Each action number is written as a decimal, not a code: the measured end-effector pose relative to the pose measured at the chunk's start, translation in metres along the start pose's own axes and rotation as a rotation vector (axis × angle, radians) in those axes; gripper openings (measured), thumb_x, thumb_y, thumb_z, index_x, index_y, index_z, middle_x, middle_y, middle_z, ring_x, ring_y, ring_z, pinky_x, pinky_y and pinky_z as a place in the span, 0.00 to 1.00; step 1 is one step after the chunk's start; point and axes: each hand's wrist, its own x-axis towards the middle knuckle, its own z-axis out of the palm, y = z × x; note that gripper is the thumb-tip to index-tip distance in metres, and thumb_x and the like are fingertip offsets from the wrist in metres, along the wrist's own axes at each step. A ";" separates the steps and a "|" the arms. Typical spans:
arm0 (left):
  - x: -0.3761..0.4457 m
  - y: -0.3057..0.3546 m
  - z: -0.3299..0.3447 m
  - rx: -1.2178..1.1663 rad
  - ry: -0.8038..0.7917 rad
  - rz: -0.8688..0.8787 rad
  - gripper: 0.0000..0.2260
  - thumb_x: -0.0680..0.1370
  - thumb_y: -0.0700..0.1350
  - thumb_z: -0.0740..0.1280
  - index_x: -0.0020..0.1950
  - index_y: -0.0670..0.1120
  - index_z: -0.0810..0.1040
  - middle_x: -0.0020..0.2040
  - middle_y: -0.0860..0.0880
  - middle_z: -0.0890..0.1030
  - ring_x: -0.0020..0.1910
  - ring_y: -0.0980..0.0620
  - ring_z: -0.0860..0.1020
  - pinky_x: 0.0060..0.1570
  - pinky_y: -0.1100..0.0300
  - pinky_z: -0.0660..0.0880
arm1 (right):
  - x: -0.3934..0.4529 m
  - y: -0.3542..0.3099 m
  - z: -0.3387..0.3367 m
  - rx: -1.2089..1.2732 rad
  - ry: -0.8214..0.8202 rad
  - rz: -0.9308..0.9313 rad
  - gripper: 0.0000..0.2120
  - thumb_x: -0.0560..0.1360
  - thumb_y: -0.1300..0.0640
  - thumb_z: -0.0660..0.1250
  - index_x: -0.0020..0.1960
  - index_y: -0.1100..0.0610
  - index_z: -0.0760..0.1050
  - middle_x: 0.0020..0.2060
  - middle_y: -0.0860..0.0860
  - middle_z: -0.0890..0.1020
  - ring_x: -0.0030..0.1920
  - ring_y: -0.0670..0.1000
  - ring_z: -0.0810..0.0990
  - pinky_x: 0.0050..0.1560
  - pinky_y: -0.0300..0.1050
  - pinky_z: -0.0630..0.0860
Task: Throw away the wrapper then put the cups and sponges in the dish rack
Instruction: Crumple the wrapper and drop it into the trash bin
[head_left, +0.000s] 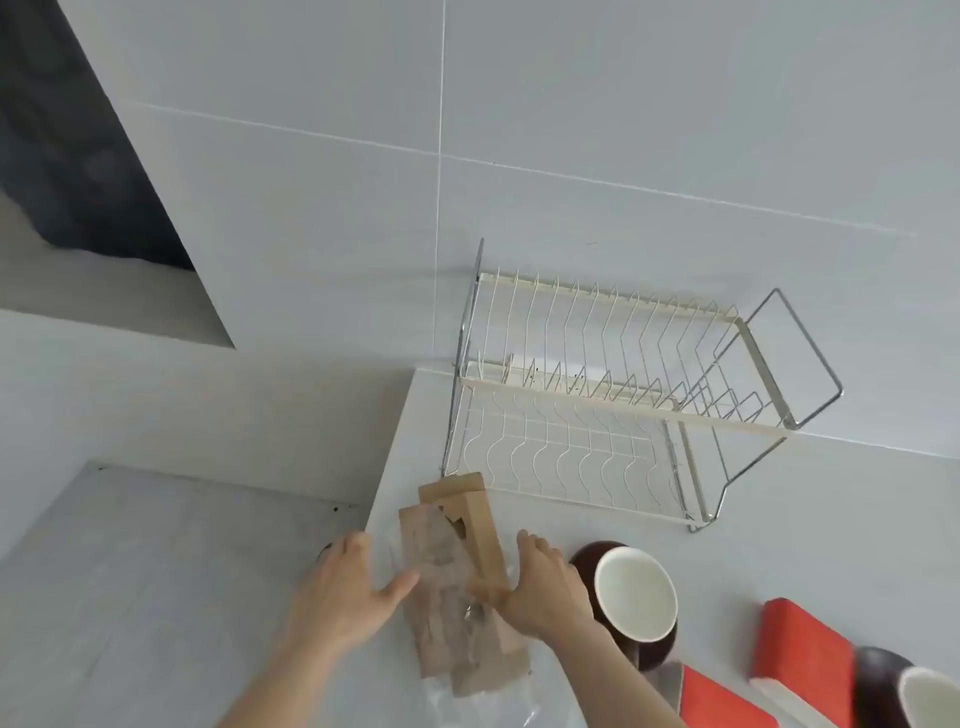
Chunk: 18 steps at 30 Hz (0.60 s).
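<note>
A brown paper wrapper (457, 587) with clear plastic lies on the white counter, just in front of the wire dish rack (613, 410). My left hand (345, 597) is spread open at the wrapper's left edge. My right hand (540, 584) touches its right side, thumb against the paper, fingers apart. A dark brown cup (636, 595) with a white inside lies on its side to the right of my right hand. Two red sponges (805, 654) (719, 699) lie further right. A second brown cup (904, 686) sits at the lower right corner, partly cut off.
The two-tier rack stands against the tiled wall (571, 130). A sunken grey surface (156, 571) lies left of the counter edge (395, 441). A dark opening (72, 156) shows at the upper left.
</note>
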 end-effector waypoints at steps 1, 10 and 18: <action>-0.001 -0.002 0.004 0.009 -0.032 -0.015 0.32 0.67 0.74 0.59 0.58 0.50 0.69 0.57 0.53 0.75 0.57 0.50 0.75 0.50 0.54 0.74 | 0.001 0.000 0.004 0.018 -0.027 0.026 0.51 0.65 0.22 0.61 0.75 0.56 0.59 0.70 0.51 0.70 0.71 0.56 0.67 0.68 0.53 0.66; -0.021 0.002 0.050 -0.154 -0.260 -0.137 0.27 0.62 0.75 0.60 0.46 0.55 0.69 0.43 0.56 0.77 0.41 0.57 0.76 0.37 0.58 0.70 | 0.000 0.004 0.036 0.162 -0.041 0.113 0.42 0.66 0.28 0.67 0.69 0.53 0.65 0.63 0.49 0.74 0.64 0.55 0.73 0.59 0.50 0.74; -0.032 0.027 0.059 -0.465 -0.207 -0.220 0.15 0.72 0.53 0.70 0.40 0.52 0.64 0.33 0.55 0.71 0.31 0.55 0.71 0.31 0.57 0.66 | -0.006 0.007 0.040 0.456 -0.035 0.164 0.34 0.64 0.40 0.77 0.65 0.52 0.74 0.54 0.47 0.82 0.52 0.50 0.81 0.52 0.46 0.79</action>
